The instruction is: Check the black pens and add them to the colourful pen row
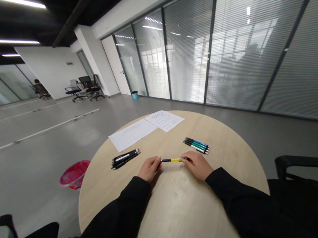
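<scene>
A yellow and black pen point(172, 159) lies level just above the round wooden table point(170, 207), held at both ends. My left hand point(149, 168) pinches its black end and my right hand point(197, 164) pinches the other end. Both hands rest near the middle of the table, in black sleeves. Left of my left hand lies a bundle of black pens point(125, 158). Beyond my right hand lies a group of blue, green and white pens point(197, 145).
Two sheets of paper point(147, 128) lie at the table's far edge. A red bin point(75, 175) stands on the floor to the left. Black chair arms point(311, 163) flank the table at both lower corners. Glass partitions run along the right; office chairs point(84, 87) stand far off.
</scene>
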A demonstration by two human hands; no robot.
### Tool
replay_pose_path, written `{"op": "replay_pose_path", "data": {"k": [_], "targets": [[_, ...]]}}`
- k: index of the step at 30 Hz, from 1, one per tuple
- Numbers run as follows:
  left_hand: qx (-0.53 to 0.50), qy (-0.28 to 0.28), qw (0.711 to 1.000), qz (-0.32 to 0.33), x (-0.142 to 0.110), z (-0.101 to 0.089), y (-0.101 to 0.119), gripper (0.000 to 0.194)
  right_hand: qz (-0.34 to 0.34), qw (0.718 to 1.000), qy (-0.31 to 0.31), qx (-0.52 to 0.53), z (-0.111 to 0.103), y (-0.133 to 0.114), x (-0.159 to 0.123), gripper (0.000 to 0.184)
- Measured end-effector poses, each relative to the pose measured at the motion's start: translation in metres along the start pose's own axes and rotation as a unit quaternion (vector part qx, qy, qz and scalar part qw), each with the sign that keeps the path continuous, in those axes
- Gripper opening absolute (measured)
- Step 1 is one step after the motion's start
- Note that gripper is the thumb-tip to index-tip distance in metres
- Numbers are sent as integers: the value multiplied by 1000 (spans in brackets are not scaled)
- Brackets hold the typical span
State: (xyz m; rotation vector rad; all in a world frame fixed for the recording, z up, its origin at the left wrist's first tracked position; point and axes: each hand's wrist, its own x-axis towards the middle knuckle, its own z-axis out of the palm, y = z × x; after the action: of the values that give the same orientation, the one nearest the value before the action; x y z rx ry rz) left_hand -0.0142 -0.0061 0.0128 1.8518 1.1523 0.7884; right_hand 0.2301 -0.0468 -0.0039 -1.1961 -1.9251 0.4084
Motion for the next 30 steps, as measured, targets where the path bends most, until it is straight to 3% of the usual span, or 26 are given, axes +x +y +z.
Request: {"op": "replay_pose_path", "data": {"k": [4,10,15,20,24,30], "targets": [[-6,-7,1000,28,1,0,-5,45,-6,1000,-1,-1,1,2,0,14],[-114,-19,992,45,3,4,-13,32,-6,1000,1,-1,1,2,1,14],[-89,-8,995,39,3,5,-11,33,-3,1000,2,-3,1,2,1,14],[-4,-5,1000,0,2,1,-5,51,-5,1000,2,-3,1,2,1,13],[21,-13,1000,16,1,0,-4,49,-8,1000,4,-4,1,3,0,13],[-97,-17,994,50,4,3,-16,33,-11,1000,6,-4,1,3,0,14]]}}
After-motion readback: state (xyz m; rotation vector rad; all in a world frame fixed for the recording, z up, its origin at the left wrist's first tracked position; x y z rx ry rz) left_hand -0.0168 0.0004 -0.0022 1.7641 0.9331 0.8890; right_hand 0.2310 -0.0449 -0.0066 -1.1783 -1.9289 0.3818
